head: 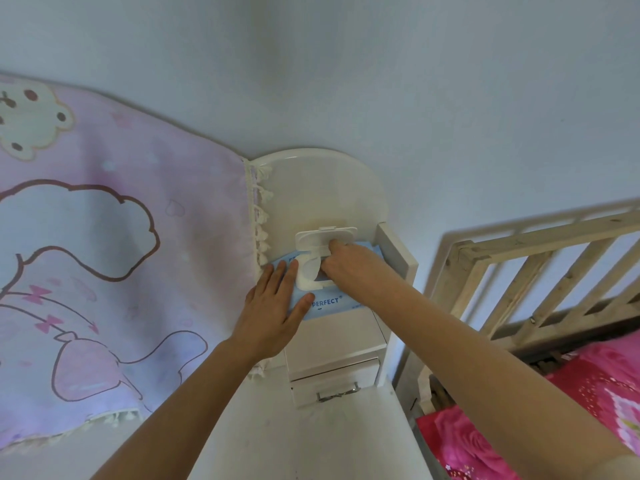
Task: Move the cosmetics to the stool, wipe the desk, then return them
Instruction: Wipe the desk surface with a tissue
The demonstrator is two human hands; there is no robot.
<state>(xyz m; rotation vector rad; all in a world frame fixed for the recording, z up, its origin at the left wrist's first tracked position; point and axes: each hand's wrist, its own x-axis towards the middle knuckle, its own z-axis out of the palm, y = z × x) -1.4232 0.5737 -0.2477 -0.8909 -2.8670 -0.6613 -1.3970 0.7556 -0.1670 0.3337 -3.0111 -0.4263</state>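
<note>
Wipes are the business here. The wet-wipe pack (332, 304) lies on top of the small drawer unit (332, 372) at the back of the desk (304, 438), its near end at the unit's front edge and possibly a little past it. The lid (325, 237) is flipped up. The left hand (273, 313) is spread flat, fingers straight, pressing the pack's left end down. The right hand (349, 263) is curled at the opening and looks to be pinching the white wipe (308, 271) that stands out of it, though the fingertips themselves are hidden. No cosmetics are in view, so where they sit can't be told.

Now the risks. Pull too sharply and a chain of sheets may follow the first one out. Let the left palm ease off and the whole pack could lift, or slide off that front edge onto the desk.

It's a tight spot too. The pink cartoon cloth (104, 254) hangs right against the pack's left end, tassels touching it. A white side panel (398, 258) closes off the right. Beyond that stand a wooden rail (540, 268) and the pink bedding (571, 410).
</note>
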